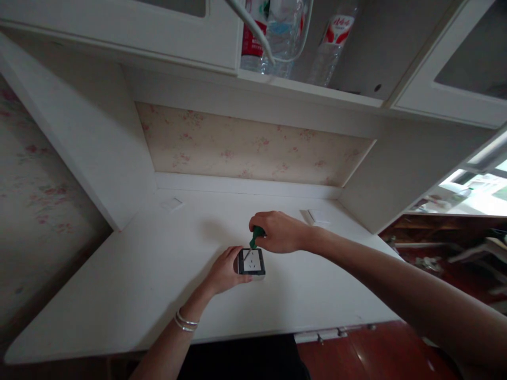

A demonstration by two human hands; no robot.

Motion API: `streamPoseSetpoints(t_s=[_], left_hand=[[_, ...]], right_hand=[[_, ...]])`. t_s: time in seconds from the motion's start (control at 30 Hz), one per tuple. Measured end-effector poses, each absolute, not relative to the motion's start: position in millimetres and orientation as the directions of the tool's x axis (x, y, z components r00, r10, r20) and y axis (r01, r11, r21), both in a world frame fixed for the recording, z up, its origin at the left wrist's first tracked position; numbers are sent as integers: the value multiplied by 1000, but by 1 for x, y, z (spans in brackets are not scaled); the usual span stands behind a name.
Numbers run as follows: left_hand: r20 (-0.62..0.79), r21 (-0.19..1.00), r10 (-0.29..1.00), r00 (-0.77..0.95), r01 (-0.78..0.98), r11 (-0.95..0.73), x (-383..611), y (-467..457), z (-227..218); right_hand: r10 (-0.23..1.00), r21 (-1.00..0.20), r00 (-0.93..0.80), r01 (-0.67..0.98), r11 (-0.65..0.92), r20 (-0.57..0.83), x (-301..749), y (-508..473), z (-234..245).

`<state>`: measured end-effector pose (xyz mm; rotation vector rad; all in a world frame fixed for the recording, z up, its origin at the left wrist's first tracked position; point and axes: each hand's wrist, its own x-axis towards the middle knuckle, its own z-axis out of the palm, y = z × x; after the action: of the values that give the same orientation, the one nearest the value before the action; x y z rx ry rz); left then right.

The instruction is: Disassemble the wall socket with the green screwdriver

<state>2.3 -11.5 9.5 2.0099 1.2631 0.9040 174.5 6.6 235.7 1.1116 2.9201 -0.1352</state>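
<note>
In the head view, a wall socket (253,260) with a white face and a dark frame rests on the white desktop. My left hand (226,269) grips it from the left, thumb along the near side and fingers at the far side. Above it, my right hand (277,232) is closed round the green handle of a screwdriver (257,235). The thin shaft slants down to the left part of the socket's face. Whether the tip sits in a screw is too small to tell.
A white square plate (317,216) lies at the back right of the desktop (309,295), and a flat white piece (172,203) at the back left. Overhead, an open cabinet shelf (312,89) holds plastic bottles (335,42), with a white cable (253,26) hanging before them.
</note>
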Motion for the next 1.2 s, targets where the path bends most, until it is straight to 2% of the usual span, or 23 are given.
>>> streamPoseSetpoints(t_s=[0.4, 0.53, 0.67, 1.2], left_hand=[[246, 776, 913, 325, 498, -386, 1, -11, 9], [256, 773, 914, 315, 501, -389, 2, -11, 9], [260, 774, 915, 310, 499, -389, 2, -11, 9], [270, 772, 907, 324, 490, -405, 1, -10, 7]], right_hand=[[648, -48, -755, 655, 754, -104, 161, 8, 231], [664, 38, -738, 665, 746, -125, 149, 10, 232], [626, 114, -768, 615, 780, -135, 138, 15, 232], [617, 117, -781, 607, 786, -95, 136, 23, 231]])
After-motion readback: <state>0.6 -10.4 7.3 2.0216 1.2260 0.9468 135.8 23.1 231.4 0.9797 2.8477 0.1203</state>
